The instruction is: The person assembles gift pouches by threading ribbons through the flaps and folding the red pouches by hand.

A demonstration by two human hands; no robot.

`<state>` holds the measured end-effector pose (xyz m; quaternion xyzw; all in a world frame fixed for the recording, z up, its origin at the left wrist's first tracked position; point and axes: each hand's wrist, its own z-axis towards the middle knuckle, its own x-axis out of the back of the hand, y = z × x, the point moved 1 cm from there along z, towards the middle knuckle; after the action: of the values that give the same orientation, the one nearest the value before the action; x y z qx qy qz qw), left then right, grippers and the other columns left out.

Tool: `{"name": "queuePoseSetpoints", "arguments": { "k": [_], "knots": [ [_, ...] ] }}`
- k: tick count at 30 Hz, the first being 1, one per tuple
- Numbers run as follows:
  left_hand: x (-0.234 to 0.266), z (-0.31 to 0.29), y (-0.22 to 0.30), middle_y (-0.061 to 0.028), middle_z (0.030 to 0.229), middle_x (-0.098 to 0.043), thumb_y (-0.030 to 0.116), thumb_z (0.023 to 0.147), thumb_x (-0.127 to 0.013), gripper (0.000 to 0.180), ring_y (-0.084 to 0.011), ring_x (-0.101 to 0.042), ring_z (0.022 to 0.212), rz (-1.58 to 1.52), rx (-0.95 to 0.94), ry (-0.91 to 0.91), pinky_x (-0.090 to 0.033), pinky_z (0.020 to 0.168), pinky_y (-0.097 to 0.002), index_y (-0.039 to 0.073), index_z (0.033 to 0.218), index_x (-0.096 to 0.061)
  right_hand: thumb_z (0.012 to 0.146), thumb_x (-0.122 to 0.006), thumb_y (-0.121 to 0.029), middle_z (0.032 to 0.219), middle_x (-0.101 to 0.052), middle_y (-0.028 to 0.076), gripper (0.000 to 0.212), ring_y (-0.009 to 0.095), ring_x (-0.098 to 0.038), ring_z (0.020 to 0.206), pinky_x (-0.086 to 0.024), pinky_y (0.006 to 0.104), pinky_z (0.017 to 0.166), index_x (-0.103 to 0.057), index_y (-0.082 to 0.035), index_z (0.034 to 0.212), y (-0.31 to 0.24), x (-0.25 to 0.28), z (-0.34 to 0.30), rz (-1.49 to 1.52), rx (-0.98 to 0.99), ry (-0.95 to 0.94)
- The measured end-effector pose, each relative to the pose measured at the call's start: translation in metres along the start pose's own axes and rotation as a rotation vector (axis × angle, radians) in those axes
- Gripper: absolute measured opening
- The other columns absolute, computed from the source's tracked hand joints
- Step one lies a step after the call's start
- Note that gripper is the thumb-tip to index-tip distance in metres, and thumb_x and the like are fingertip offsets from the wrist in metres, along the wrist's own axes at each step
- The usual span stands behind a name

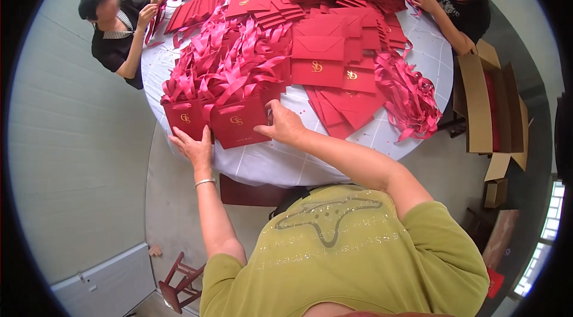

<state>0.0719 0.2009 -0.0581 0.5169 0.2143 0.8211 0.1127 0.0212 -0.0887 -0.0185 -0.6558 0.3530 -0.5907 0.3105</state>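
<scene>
A round table (280, 165) under a white cloth carries many red envelopes with gold emblems and pink-red ribbons. My right hand (283, 125) grips the right edge of a red envelope (239, 123) at the near rim. My left hand (192, 147), a bracelet on its wrist, rests with spread fingers against the lower edge of a neighbouring red envelope (185, 117). Ribboned envelopes (233, 66) pile up just behind both.
A heap of loose ribbons (409, 96) lies at the table's right. Stacked flat envelopes (325, 54) fill the middle and far side. Two other people work at the far left (116, 27) and far right (459, 0). An open cardboard box (489, 105) stands right; a red stool (179, 284) lower left.
</scene>
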Motion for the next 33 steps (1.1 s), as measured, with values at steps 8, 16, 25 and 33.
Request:
{"name": "queuePoseSetpoints", "arguments": {
  "k": [8, 16, 25, 33],
  "knots": [
    [0.002, -0.015, 0.007, -0.0342, 0.153, -0.012, 0.054, 0.081, -0.067, 0.102, -0.0454, -0.015, 0.144, 0.082, 0.076, -0.167, -0.018, 0.114, -0.0588, 0.0, 0.151, -0.017, 0.07, -0.081, -0.034, 0.115, -0.056, 0.017, 0.06, 0.034, -0.058, 0.102, -0.049, 0.0423, 0.084, -0.052, -0.003, 0.112, 0.013, 0.055, -0.003, -0.111, 0.172, 0.312],
    [0.035, -0.029, 0.015, -0.0354, 0.151, -0.018, 0.039, 0.079, -0.075, 0.098, -0.0463, -0.022, 0.142, 0.079, -0.011, -0.154, -0.023, 0.113, -0.0567, -0.001, 0.149, -0.02, 0.065, -0.083, -0.036, 0.141, -0.045, 0.02, 0.078, 0.035, -0.042, 0.131, -0.032, 0.0434, 0.11, -0.052, -0.002, 0.128, 0.041, 0.167, 0.048, -0.836, 0.328, 0.521],
    [0.081, -0.083, 0.147, -0.0191, 0.119, -0.062, 0.007, 0.084, -0.068, 0.041, -0.0295, -0.061, 0.111, -0.529, -0.213, -0.127, -0.047, 0.096, -0.0379, -0.004, 0.122, -0.056, 0.064, -0.082, -0.044, 0.11, -0.057, 0.016, 0.062, 0.032, -0.057, 0.109, -0.044, 0.0435, 0.098, -0.059, -0.004, 0.105, 0.03, 0.202, 0.048, -0.942, 0.171, 0.29],
    [0.024, -0.116, 0.233, -0.0134, 0.1, -0.069, 0.006, 0.096, -0.053, 0.03, -0.016, -0.068, 0.086, -1.015, 0.007, -0.781, -0.054, 0.071, -0.0246, -0.007, 0.122, -0.055, 0.066, -0.081, -0.047, 0.105, -0.054, 0.02, 0.068, 0.037, -0.064, 0.092, -0.055, 0.0449, 0.077, -0.054, 0.003, 0.104, 0.013, 0.184, -0.046, -0.611, 0.013, 0.537]
  ]
}}
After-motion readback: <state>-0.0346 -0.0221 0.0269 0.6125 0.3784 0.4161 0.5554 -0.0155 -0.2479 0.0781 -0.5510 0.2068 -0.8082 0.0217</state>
